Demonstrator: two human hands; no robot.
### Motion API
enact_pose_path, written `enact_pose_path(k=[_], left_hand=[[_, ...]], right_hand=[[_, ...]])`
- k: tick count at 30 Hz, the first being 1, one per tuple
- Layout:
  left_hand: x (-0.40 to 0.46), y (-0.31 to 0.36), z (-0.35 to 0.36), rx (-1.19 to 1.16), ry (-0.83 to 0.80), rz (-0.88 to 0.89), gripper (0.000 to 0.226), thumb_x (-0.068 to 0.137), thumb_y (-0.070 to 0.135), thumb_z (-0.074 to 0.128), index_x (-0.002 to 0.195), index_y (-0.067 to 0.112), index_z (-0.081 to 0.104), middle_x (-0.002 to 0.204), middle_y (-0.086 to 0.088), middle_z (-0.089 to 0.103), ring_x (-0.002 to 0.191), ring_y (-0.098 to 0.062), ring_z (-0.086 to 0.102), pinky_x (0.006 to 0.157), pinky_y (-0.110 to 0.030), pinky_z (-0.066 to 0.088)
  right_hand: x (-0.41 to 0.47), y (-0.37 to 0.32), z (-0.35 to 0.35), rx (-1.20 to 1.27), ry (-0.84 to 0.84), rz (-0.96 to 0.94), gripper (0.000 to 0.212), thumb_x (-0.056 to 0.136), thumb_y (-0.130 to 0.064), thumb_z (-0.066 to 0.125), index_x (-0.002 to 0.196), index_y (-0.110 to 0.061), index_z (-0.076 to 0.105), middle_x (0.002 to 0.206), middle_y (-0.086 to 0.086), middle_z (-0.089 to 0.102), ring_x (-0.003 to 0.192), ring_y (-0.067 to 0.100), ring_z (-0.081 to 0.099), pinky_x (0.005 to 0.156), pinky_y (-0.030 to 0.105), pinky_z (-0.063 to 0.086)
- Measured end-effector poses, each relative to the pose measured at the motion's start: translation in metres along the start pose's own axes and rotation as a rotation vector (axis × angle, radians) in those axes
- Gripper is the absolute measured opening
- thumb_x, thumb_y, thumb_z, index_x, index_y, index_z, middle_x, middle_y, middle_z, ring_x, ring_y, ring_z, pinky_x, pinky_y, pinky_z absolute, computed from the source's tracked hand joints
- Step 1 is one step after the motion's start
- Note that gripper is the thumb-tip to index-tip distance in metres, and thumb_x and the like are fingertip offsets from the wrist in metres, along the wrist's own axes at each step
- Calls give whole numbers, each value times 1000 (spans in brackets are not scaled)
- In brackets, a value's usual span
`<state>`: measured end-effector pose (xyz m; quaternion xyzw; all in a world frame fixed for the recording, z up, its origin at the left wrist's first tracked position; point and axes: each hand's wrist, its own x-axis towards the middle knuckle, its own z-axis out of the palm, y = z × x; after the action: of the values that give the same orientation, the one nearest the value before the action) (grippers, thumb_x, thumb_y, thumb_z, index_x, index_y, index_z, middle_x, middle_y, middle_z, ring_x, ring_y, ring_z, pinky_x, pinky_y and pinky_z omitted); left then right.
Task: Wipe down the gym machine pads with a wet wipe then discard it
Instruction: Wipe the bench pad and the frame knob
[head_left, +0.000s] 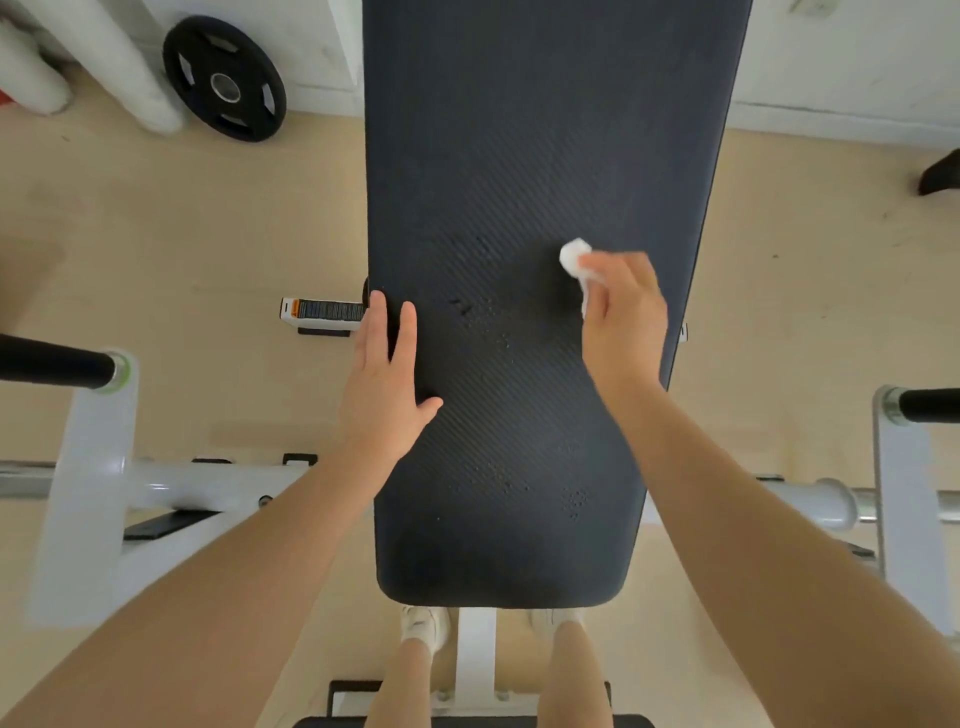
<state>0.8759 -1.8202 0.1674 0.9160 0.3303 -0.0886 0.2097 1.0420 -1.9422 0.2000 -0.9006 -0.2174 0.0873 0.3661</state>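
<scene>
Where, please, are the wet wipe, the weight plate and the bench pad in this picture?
wet wipe (574, 257), head view, bunched end.
weight plate (224, 78), head view, black face beside hub.
bench pad (530, 130), head view, bare upper surface.

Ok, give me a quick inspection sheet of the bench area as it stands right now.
Surface: black bench pad, damp-looking speckles mid-pad and near the lower end.
Job's things: white wet wipe, bunched, against the pad.
Clutter: black weight plate leaning by the wall.
Hands: right hand grips the wipe; left hand rests flat on the pad's left edge.
Cables: nothing seen.
Surroundings: white machine frame, black handles both sides, beige floor; no bin seen.
</scene>
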Motion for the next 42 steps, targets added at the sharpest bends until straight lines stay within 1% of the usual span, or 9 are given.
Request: enact_pose_path(k=[5, 12, 14, 17, 22, 28, 32, 36, 42], left_hand=[[1, -5, 2, 4, -1, 11, 93, 85, 23, 63, 148, 13, -4, 155, -12, -14, 144, -28, -4, 112, -34, 24], [0, -6, 12, -43, 74, 7, 99, 69, 13, 79, 146, 5, 17, 154, -20, 12, 140, -36, 20, 100, -41, 41], [1, -7, 8, -63, 51, -2, 97, 77, 19, 72, 147, 8, 6, 156, -13, 0, 144, -29, 9, 108, -36, 32], [2, -16, 0, -172, 14, 23, 84, 87, 18, 61, 148, 13, 4, 157, -2, -5, 145, -19, 4, 113, -30, 19], [3, -27, -21, -829, 81, -145, 62, 88, -5, 42, 144, 19, 28, 150, 5, 31, 135, -14, 35, 110, -27, 30], [-3, -40, -22, -1024, 146, -277, 58, 88, -7, 36, 140, 19, 35, 139, 6, 45, 122, 1, 42, 88, -1, 36], [-8, -46, -17, -976, 25, -296, 59, 91, -2, 37, 144, 21, 28, 146, 6, 37, 130, -8, 40, 98, -16, 32], [-13, -42, -14, -800, -146, -253, 60, 94, 7, 39, 147, 24, 17, 152, 3, 28, 137, -13, 31, 111, -33, 27], [-21, -38, -9, -719, -209, -251, 69, 94, 7, 41, 147, 32, 6, 155, 11, 15, 127, -18, 45, 94, -20, 33]], right_hand=[[21, -18, 44, -89, 81, -55, 32, 87, 1, 41, 110, -13, 59, 109, 1, 54, 90, 18, 50, 75, 28, 40], [-69, 15, 79, -254, -421, -536, 41, 68, 13, 65, 101, -11, 65, 91, 5, 63, 73, 25, 57, 53, 36, 54], [-63, 10, 74, -246, -504, -538, 40, 72, 11, 63, 106, -10, 65, 95, 5, 62, 83, 24, 57, 64, 39, 56], [-23, -27, 52, -60, -394, -353, 23, 88, -7, 52, 104, -18, 64, 90, -15, 50, 82, 3, 44, 78, 8, 38], [52, -88, 50, 141, -301, -244, 17, 91, -27, 50, 76, -27, 56, 77, -14, 45, 73, 3, 42, 69, 20, 34], [25, -84, 101, -173, -289, -496, 14, 90, -5, 49, 97, -7, 61, 90, 1, 51, 87, 25, 51, 72, 35, 44], [-37, -33, 104, -365, -566, -758, 34, 78, 8, 61, 109, -6, 62, 101, 12, 63, 83, 29, 57, 60, 44, 55], [-58, -28, 91, -502, -815, -829, 47, 86, 5, 48, 130, -10, 48, 119, 10, 53, 100, 26, 50, 80, 41, 52], [18, -85, 70, -166, -351, -448, 14, 93, -27, 50, 93, -15, 57, 90, 0, 52, 77, 10, 49, 68, 27, 39]])
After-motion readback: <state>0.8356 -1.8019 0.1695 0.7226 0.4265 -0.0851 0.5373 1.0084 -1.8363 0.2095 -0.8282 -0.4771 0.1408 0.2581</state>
